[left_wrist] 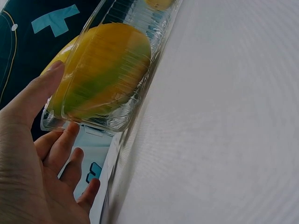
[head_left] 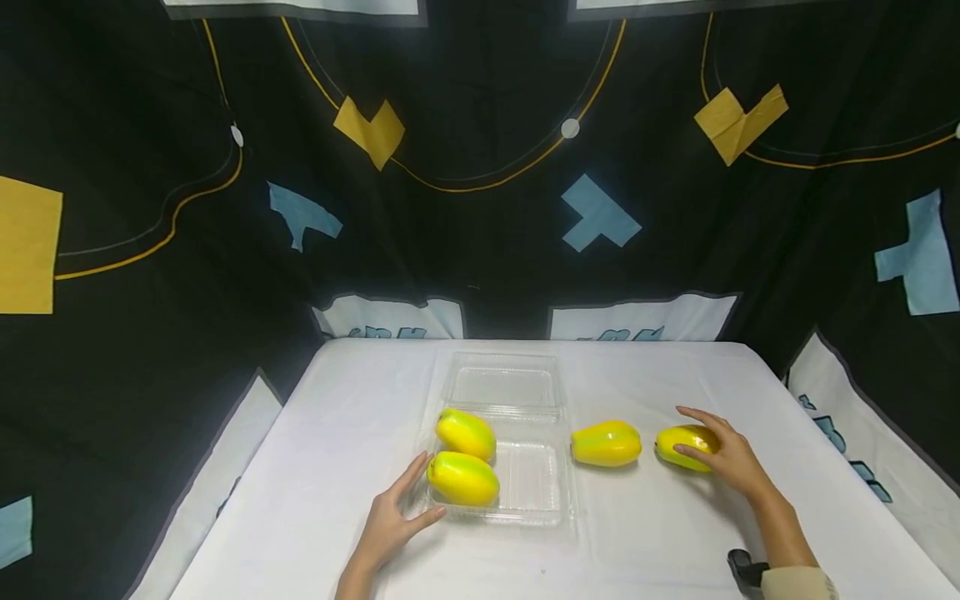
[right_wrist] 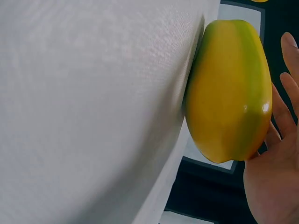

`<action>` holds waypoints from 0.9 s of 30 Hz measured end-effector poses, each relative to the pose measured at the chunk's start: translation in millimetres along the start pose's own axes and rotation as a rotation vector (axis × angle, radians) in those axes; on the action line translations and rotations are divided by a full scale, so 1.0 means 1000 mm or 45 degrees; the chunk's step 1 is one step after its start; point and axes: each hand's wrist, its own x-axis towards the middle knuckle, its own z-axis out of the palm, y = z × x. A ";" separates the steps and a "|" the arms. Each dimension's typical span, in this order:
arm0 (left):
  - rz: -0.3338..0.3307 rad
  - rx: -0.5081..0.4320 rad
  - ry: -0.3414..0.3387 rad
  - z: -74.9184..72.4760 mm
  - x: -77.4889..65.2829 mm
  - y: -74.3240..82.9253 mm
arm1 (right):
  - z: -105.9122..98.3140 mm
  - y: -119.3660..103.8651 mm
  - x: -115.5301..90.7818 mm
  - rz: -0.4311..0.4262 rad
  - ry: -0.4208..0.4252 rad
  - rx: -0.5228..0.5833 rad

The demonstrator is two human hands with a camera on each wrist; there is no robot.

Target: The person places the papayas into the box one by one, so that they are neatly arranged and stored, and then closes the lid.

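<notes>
A clear plastic clamshell box (head_left: 528, 479) lies with its lid folded back on the white table. In its left half sit two yellow-green papayas, a rear papaya (head_left: 465, 433) and a front papaya (head_left: 462, 479). My left hand (head_left: 390, 517) is at the box's near left corner, thumb and fingers spread; the left wrist view has its fingertips (left_wrist: 71, 128) right at the box wall. Over at the right, my right hand (head_left: 731, 458) reaches around a papaya (head_left: 686, 447), its fingers loosely extended beside the fruit in the right wrist view. Another papaya (head_left: 606, 443) lies between that one and the box.
The white-covered table (head_left: 630, 542) ends at a dark curtain (head_left: 480, 250) that rises behind and along both sides. The box's open lid (head_left: 504, 385) lies flat toward the back. A black wrist strap (head_left: 746, 571) shows near the right sleeve.
</notes>
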 end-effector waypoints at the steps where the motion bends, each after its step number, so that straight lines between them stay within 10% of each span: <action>1: -0.001 0.002 0.002 0.000 0.000 0.000 | 0.000 0.001 0.000 0.004 -0.010 0.007; 13: -0.003 0.026 0.027 0.011 0.003 -0.040 | 0.000 0.011 -0.002 -0.084 -0.060 0.048; 27: 0.051 -0.002 0.022 0.010 0.003 -0.043 | 0.001 0.009 -0.006 -0.114 -0.051 -0.037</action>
